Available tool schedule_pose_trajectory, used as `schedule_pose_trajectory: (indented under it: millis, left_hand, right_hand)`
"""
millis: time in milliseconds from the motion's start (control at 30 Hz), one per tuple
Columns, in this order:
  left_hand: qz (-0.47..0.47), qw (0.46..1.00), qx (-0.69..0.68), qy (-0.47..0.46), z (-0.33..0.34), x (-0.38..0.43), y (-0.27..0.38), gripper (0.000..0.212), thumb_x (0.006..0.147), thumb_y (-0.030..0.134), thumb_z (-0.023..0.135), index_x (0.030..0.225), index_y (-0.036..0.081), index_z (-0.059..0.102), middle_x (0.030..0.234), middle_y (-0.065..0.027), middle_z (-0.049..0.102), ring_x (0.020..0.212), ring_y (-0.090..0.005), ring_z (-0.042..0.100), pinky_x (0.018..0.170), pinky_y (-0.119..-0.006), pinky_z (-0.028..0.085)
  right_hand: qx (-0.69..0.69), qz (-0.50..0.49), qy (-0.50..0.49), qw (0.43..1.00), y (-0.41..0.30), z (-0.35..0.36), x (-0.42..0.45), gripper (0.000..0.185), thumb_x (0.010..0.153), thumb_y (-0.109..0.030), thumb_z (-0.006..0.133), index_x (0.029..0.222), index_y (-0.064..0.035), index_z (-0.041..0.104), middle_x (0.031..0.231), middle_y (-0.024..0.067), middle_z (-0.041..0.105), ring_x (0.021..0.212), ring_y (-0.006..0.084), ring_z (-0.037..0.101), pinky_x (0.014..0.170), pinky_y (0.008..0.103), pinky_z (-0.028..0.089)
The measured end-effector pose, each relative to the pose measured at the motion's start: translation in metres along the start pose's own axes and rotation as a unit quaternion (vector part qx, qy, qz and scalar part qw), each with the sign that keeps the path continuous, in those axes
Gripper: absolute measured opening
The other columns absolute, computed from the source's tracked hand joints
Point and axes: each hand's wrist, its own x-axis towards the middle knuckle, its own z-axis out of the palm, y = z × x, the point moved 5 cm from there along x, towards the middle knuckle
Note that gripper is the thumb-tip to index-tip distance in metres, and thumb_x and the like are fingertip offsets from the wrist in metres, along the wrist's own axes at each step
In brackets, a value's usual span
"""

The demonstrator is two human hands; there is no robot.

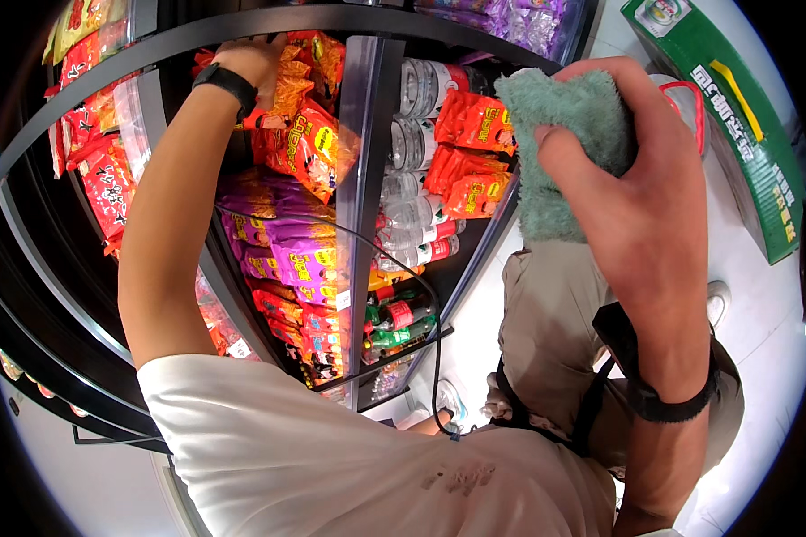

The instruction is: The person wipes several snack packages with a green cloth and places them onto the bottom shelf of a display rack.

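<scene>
My right hand point(645, 161) grips a folded, fluffy grey-green cleaning cloth point(564, 168), thumb on its near face and the fingers behind it. The cloth is held up at the right of the shelves. On the left, my left hand point(255, 64) reaches into a shelf among red and orange snack packets point(299, 144). It touches or lies against the packets there. Its fingers are mostly hidden, so I cannot tell whether they hold one. Purple snack packets point(289, 255) lie in the same row, nearer my body.
A clear plastic shelf lip point(359, 201) fronts the packets. Water bottles point(410, 148) and red packets point(477, 121) occupy the adjoining shelf. A dark curved bar point(242, 27) crosses above my left wrist. A thin black cable point(436, 335) hangs before the shelves. A green carton point(719, 121) stands at right.
</scene>
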Motion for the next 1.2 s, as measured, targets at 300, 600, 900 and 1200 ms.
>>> schedule_pose_trajectory:
  millis: [300,600,900,1200]
  left_hand:
    - [0.009,0.998,-0.052,-0.02,-0.004,-0.02,-0.023,0.137,0.052,0.044,0.097,0.164,0.011,0.026,0.154,-0.0208,0.052,0.14,-0.039,0.051,0.117,-0.042,0.041]
    - [0.072,0.963,-0.173,-0.193,0.009,-0.021,-0.005,0.151,0.05,0.051,0.098,0.168,0.024,0.009,0.166,-0.0207,0.033,0.14,-0.042,0.052,0.111,-0.053,0.048]
    - [-0.074,0.964,-0.088,-0.239,-0.033,-0.04,0.025,0.133,0.062,0.039,0.092,0.167,0.025,0.012,0.167,-0.0203,0.034,0.136,-0.0451,0.055,0.103,-0.066,0.049]
    - [-0.125,0.983,-0.037,-0.129,-0.054,-0.05,0.034,0.107,0.062,0.052,0.094,0.151,0.022,0.043,0.128,-0.0126,0.069,0.117,-0.0381,0.066,0.087,-0.063,0.055]
  right_hand:
    - [0.003,-0.007,0.019,1.0,-0.005,-0.012,-0.002,0.029,0.085,-0.01,0.069,0.113,-0.0038,0.063,0.096,0.0075,0.069,0.086,0.0141,0.065,0.079,0.0303,0.054]
    - [-0.009,-0.034,0.039,0.999,-0.006,-0.011,0.0,0.03,0.085,-0.01,0.07,0.113,-0.0062,0.063,0.093,0.0079,0.069,0.081,0.0156,0.067,0.075,0.0314,0.055]
    - [-0.05,-0.076,0.078,0.993,-0.012,-0.029,0.002,0.029,0.084,-0.012,0.07,0.112,-0.0059,0.064,0.091,0.0083,0.068,0.082,0.0164,0.066,0.077,0.0319,0.054]
    - [-0.018,-0.056,0.065,0.996,-0.016,-0.037,0.011,0.029,0.083,-0.012,0.071,0.111,-0.0044,0.064,0.088,0.0078,0.068,0.08,0.0155,0.065,0.075,0.0314,0.053]
